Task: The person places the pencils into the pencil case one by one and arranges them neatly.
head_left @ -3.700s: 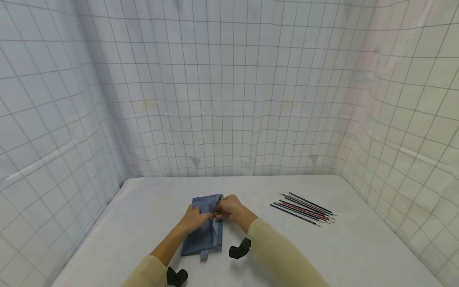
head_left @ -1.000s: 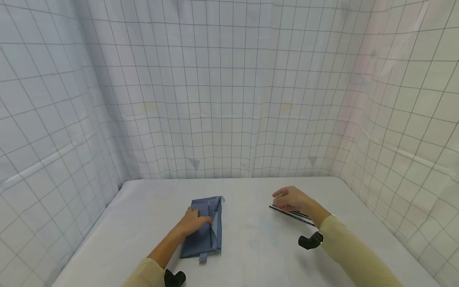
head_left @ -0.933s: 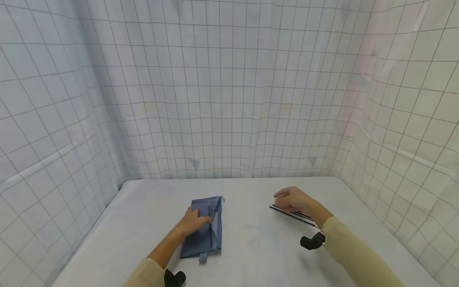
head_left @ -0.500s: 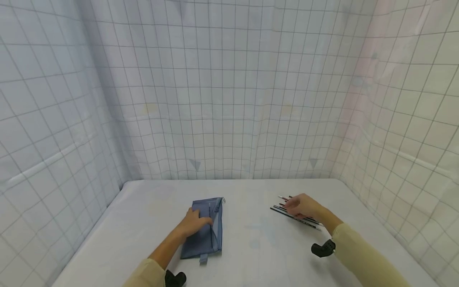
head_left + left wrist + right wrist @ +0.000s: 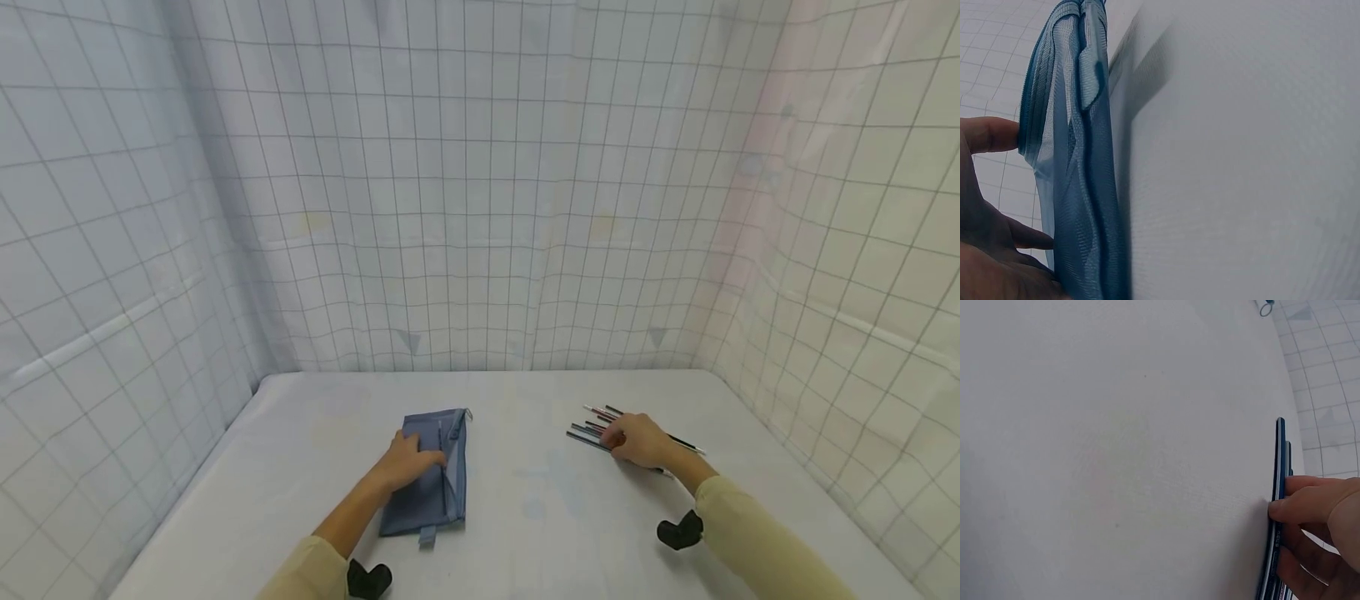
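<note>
A flat blue zippered pencil pouch (image 5: 416, 507) lies left of centre on the table, its zip side facing right. My left hand (image 5: 403, 463) rests on top of it; in the left wrist view the extended thumb (image 5: 997, 134) touches the zip edge and a finger meets the cloth lower down. To the right is a loose row of several dark and red pencils (image 5: 684, 444). My right hand (image 5: 641, 440) reaches down over their middle. Seen from the right wrist, its thumb and fingers pinch the nearest black pencil (image 5: 1280, 447); other pencils show behind, partly hidden by the fingers.
The white-covered table (image 5: 517, 508) stretches between pouch and pencils. White grid-patterned curtains (image 5: 480, 250) hang behind and on both sides. A small ring on the pouch's zip (image 5: 1266, 309) shows at the top of the right wrist view.
My right hand left the pouch's zip and crossed to the pencils. During the last second it has lowered and closed on the nearest one. The left hand has stayed on the pouch.
</note>
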### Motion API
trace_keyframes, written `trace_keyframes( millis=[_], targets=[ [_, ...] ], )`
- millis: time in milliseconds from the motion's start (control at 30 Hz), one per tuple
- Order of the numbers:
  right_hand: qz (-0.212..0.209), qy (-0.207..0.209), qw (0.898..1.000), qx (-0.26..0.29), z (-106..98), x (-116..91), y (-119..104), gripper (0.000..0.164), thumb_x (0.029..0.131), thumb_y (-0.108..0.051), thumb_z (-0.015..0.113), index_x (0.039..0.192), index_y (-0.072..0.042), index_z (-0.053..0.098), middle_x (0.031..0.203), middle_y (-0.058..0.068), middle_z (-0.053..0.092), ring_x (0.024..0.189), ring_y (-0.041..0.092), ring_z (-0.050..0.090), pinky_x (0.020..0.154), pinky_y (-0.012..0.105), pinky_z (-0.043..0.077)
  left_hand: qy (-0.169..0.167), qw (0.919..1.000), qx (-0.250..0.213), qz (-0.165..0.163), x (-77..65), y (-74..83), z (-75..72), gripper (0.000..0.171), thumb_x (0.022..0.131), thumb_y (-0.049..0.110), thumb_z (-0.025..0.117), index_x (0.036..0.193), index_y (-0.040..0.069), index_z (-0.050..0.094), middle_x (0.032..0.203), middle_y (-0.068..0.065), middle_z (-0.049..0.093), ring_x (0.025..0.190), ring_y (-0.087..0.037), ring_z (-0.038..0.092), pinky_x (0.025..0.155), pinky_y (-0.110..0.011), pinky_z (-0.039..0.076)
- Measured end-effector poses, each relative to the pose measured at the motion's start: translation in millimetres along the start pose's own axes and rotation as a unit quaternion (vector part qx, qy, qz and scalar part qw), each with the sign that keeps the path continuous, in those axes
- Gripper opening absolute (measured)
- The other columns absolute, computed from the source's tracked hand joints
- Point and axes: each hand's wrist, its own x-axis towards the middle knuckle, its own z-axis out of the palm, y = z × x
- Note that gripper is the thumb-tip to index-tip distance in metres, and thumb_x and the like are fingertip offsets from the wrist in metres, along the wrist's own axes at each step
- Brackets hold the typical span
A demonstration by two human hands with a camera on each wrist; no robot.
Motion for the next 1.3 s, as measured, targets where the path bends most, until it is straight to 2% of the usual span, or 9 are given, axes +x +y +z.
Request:
trace_keyframes(
  millis=[400,667,967,1300],
  targets=[
    [0.022,0.004,1.000,0.010,13,3,3,0.023,0.078,0.005,0.078,0.098,-0.007,0.076,0.089,-0.003,0.065,0.080,0.015,0.057,0.072,0.034,0.051,-0.003,1.0000,0.000,-0.002,-4.4,-4.3,0.0,0.096,0.086,0.036,0.070,0.152,-0.019,0.029,0.162,-0.042,0.006,0.146,-0.061,0.015,0.113,-0.072,0.022],
    [0.015,0.022,1.000,0.007,3,12,-3,0.025,0.079,0.005,0.072,0.100,-0.005,0.078,0.089,-0.003,0.068,0.081,0.016,0.058,0.074,0.037,0.052,0.001,1.0000,0.000,0.000,-4.6,-0.6,-0.6,0.094,0.086,0.036,0.070,0.151,-0.019,0.030,0.161,-0.042,0.007,0.146,-0.061,0.016,0.113,-0.072,0.023],
    [0.035,0.031,0.999,0.029,-3,21,-24,0.022,0.080,0.005,0.074,0.101,-0.003,0.077,0.092,0.000,0.070,0.083,0.017,0.060,0.076,0.039,0.053,0.000,1.0000,0.000,0.009,-0.9,0.5,-0.9,0.095,0.085,0.036,0.070,0.151,-0.019,0.030,0.161,-0.042,0.008,0.146,-0.061,0.017,0.113,-0.071,0.023],
    [0.072,0.036,0.994,0.076,5,39,-52,0.021,0.084,0.004,0.074,0.103,-0.004,0.077,0.090,0.000,0.068,0.082,0.018,0.060,0.072,0.036,0.054,0.000,1.0000,0.002,0.009,1.7,-1.3,-1.3,0.095,0.086,0.036,0.070,0.151,-0.020,0.029,0.161,-0.042,0.007,0.146,-0.061,0.015,0.113,-0.071,0.023]
  ],
)
